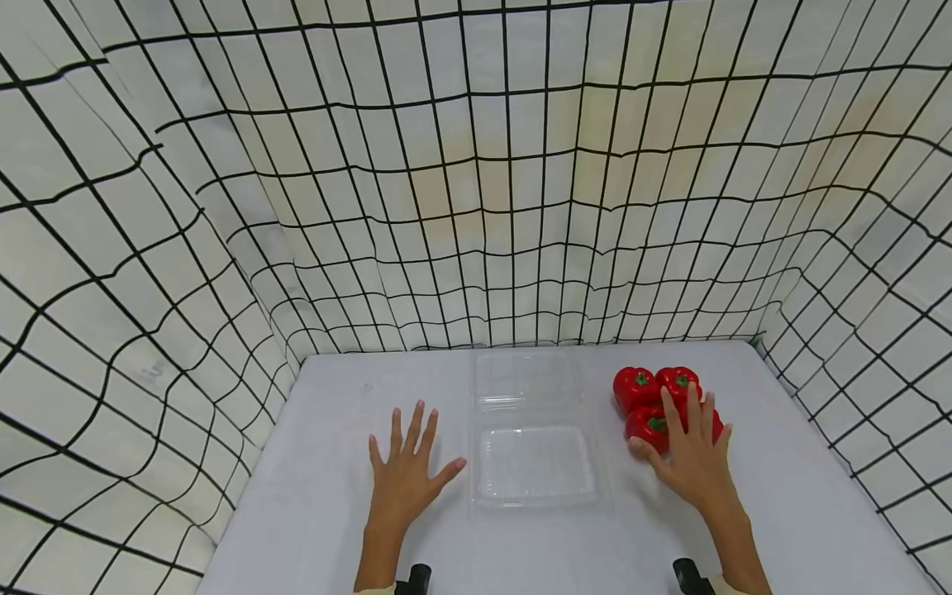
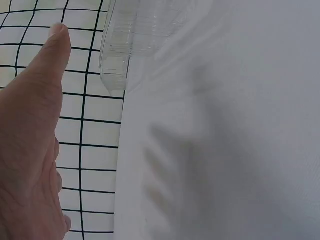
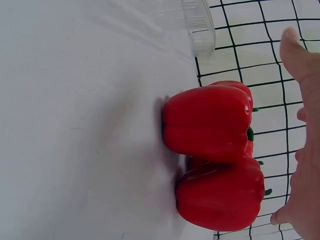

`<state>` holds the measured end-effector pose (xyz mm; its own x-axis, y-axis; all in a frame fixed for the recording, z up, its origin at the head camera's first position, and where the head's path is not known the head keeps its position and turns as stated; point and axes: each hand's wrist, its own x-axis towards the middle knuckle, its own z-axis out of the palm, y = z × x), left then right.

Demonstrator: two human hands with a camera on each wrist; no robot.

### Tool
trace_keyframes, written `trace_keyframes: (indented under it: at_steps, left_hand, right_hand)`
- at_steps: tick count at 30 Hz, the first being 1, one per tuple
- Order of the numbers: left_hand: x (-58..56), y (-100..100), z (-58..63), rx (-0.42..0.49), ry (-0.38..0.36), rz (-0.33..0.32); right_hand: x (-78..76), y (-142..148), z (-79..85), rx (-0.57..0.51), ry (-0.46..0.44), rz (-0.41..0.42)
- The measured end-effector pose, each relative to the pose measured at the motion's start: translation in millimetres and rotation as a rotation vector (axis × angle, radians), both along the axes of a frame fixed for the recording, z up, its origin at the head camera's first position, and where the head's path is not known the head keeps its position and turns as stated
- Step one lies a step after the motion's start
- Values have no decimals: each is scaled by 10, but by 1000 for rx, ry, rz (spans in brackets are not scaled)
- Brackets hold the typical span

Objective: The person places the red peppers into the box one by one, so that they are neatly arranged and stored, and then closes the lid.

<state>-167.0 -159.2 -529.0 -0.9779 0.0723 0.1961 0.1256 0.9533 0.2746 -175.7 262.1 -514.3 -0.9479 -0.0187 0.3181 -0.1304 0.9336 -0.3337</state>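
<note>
A cluster of red bell peppers [image 1: 645, 398] with green stems sits on the white table [image 1: 781, 496] at the right. My right hand [image 1: 687, 446] is spread over the nearest peppers with straight fingers, its thumb beside the front one; whether it touches them I cannot tell. In the right wrist view two peppers [image 3: 207, 125] lie side by side, with the right hand [image 3: 302, 150] just past them. My left hand [image 1: 407, 463] lies flat and spread on the table, left of an open clear plastic clamshell container [image 1: 531, 430]. It holds nothing. The left wrist view shows the left hand [image 2: 30, 150] and the container [image 2: 125, 45].
Walls of white cloth with a black grid [image 1: 476, 207] close in the table at the back and on both sides. The container's lid [image 1: 524, 378] lies open toward the back wall. A corner of the container [image 3: 197, 25] shows in the right wrist view.
</note>
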Motion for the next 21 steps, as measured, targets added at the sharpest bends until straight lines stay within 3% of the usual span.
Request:
trace_keyframes:
  at_steps: [5, 12, 16, 21]
  left_hand:
    - [46, 64, -38, 102, -46, -72]
    - [138, 248, -145, 364, -181, -198]
    - [191, 333, -211, 449, -222, -220]
    - [214, 402, -260, 495, -202, -218]
  right_hand:
    - [-31, 34, -12, -158, 44, -86]
    - [-42, 88, -9, -413, 15, -243]
    - [-48, 125, -43, -521, 1, -291]
    - [-52, 184, -113, -586, 11, -313]
